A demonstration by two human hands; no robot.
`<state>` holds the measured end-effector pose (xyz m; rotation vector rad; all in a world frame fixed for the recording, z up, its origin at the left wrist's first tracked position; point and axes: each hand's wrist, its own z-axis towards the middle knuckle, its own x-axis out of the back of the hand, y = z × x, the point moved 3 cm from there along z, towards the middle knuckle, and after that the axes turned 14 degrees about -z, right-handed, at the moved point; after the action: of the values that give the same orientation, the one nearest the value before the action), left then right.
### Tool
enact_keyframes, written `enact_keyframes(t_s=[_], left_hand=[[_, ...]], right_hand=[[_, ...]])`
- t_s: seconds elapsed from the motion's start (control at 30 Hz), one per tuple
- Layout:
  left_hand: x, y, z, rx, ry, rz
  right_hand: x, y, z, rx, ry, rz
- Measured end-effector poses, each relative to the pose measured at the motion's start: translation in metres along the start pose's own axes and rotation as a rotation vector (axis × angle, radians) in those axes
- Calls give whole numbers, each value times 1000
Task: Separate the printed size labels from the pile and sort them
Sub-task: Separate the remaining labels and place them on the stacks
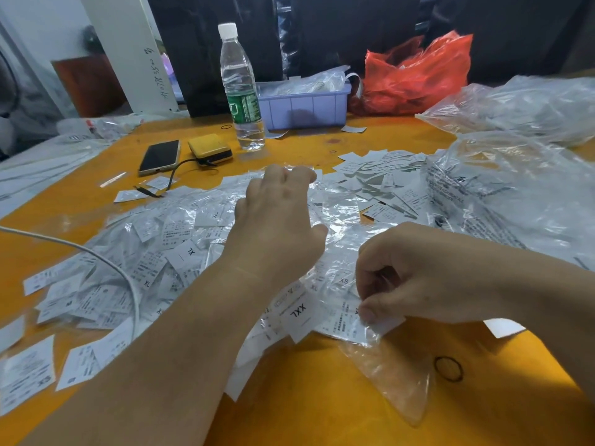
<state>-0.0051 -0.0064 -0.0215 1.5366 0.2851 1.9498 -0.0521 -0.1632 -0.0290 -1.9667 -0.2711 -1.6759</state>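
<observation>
My right hand (415,272) pinches a label (384,325) at the pile's (154,268) near edge. My left hand (277,220), fingers spread flat, presses the plastic film farther out. The XXL label (301,313) lies just left of my right hand, nearer to it.

Single view from the camera worn on my head, facing forward and tilted down over the orange table (322,397). The lens is wide-angle: straight edges bow toward the frame borders. My forearms enter from the bottom edge and my hands, left (277,226) and right (418,278), sit close beneath the lens, filling the centre. The near table edge lies below the frame. The far edge, with the water bottle (240,88) and lilac bin (306,106), appears across the upper third, dark wall behind. No second view shares this scene.
</observation>
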Motion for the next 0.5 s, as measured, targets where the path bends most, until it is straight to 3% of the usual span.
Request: enact_keyframes(t_s=[0.17, 0.27, 0.37, 0.5], left_hand=[[0, 9, -4, -108, -38, -151], [-4, 14, -7, -154, -162, -227], [-8, 13, -10, -155, -325, -181], [-11, 9, -9, -145, -374, -140]], right_hand=[[10, 7, 1, -14, 171, -28], [15, 10, 1, -45, 225, -5], [17, 14, -3, -89, 152, -10], [13, 11, -9, -103, -71, -34]])
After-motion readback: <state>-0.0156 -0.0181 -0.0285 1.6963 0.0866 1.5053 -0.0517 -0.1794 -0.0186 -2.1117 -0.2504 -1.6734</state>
